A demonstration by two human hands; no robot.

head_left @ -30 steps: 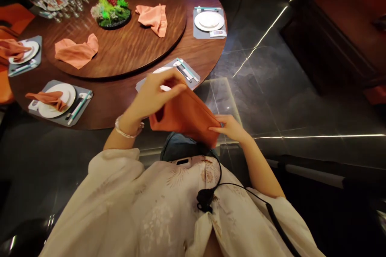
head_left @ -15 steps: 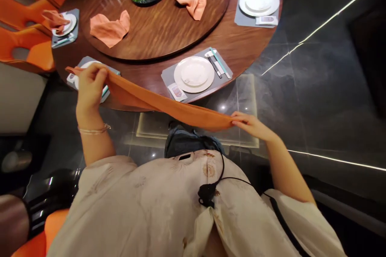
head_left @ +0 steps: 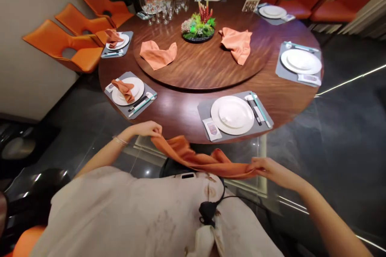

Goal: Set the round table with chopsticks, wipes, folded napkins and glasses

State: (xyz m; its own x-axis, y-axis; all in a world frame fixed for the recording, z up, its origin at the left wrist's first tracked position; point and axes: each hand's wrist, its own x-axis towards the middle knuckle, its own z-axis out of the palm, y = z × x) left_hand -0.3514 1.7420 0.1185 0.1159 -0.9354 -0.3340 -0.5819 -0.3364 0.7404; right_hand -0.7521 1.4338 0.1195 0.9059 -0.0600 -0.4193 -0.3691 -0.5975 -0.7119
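Observation:
I hold an orange cloth napkin (head_left: 199, 158) stretched loosely between both hands, in front of my chest and just short of the round wooden table (head_left: 181, 112). My left hand (head_left: 146, 129) pinches its left corner, fingers closed. My right hand (head_left: 268, 167) grips the right end, fingers closed. The cloth sags and bunches in the middle. Beyond it, the nearest place setting has a white plate (head_left: 232, 114) on a grey mat with chopsticks (head_left: 257, 109) beside it.
A lazy Susan (head_left: 208, 68) carries two loose orange napkins (head_left: 158, 53) and a flower centrepiece (head_left: 198, 27). Other settings have plates, two with folded napkins (head_left: 126, 90). Wine glasses (head_left: 158, 3) stand at the back. Orange chairs (head_left: 70, 44) ring the table on a dark glossy floor.
The napkin was unfolded and pulled taut between my hands, then slackened as my left hand came down and in. The view has lifted to take in the whole table.

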